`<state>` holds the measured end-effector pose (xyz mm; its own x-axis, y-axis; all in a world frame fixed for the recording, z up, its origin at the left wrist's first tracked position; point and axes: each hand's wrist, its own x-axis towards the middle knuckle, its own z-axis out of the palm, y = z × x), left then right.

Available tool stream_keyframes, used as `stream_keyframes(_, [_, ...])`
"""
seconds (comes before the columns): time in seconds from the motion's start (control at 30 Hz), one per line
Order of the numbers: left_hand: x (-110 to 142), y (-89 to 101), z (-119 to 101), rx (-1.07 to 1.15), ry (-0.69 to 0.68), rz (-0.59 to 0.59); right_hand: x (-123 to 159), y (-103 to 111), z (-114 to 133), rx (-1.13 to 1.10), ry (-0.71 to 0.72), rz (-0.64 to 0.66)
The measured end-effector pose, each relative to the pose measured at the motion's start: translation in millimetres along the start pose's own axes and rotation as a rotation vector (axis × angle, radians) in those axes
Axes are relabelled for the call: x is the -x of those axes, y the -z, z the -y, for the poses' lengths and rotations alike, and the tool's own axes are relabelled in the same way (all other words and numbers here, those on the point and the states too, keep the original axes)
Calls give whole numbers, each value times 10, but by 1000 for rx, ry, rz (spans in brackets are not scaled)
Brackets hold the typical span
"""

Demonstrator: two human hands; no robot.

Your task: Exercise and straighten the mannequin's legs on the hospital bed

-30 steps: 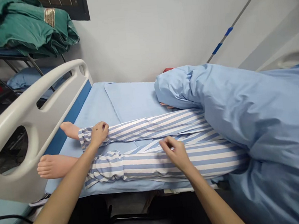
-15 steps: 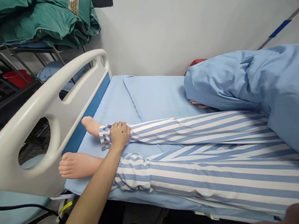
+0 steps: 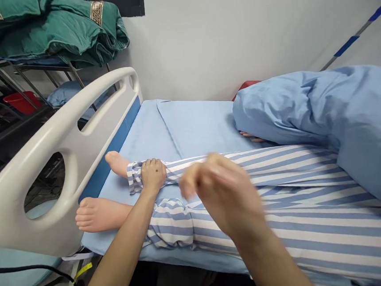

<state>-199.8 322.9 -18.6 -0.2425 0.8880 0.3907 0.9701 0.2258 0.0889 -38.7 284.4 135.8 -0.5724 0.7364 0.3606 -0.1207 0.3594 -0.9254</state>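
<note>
A figure lies on the bed in blue-and-white striped pyjama trousers [image 3: 302,235]; its smooth feet look like a manikin's. My left hand [image 3: 153,175] is closed over the far trouser leg just above the ankle, close to the cuff. Beyond that cuff the far foot [image 3: 116,164] sticks out, while the near foot [image 3: 101,214] lies beside my left forearm. The near trouser leg is bunched at the shin. My right hand [image 3: 226,191] is in the air above the legs, around knee height, blurred by motion with its fingers seemingly bent.
At the left stands the white bed end board [image 3: 63,105]. A blue quilt [image 3: 283,103] covers the figure's upper part, with fingertips showing under its edge. The light blue sheet [image 3: 195,120] reaches the wall. Green folded cloth [image 3: 67,29] lies on a rack behind.
My right hand has come up from the lower right edge to above the legs. My left hand keeps its hold on the far trouser leg.
</note>
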Motion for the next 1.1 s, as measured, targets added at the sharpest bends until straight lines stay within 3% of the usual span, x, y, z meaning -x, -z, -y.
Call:
stream_keyframes(0.1, [-3,24,0,21,25,19,-393,2,-346,107,-6,-73])
stream_keyframes(0.2, [-16,12,16,33,17,33,-743,-147,-978,367,-29,-89])
stream_keyframes(0.3, [-14,-28,32,40,16,17,-844,-230,-1539,566,-141,-55])
stream_keyframes(0.37, [-1,-42,35,41,28,-10,-817,-226,-1733,584,-166,-51])
stream_keyframes(0.53, [-73,118,-2,128,47,-42,-795,-143,-1767,300,-129,-130])
stream_keyframes(0.7, [-440,368,-192,674,301,-68,-886,-70,-1793,-77,-174,-234])
stream_keyframes(0.77, [-526,339,-275,886,420,-96,-902,-51,-1819,-144,-184,-244])
stream_keyframes(0.83, [-504,237,-313,908,458,-129,-899,-43,-1833,-148,-172,-239])
stream_keyframes(0.97, [-272,62,-230,669,250,-105,-868,-52,-1816,-50,-147,-213])
stream_keyframes(1.1, [-170,75,-103,552,113,-64,-840,-59,-1779,35,-117,-183])
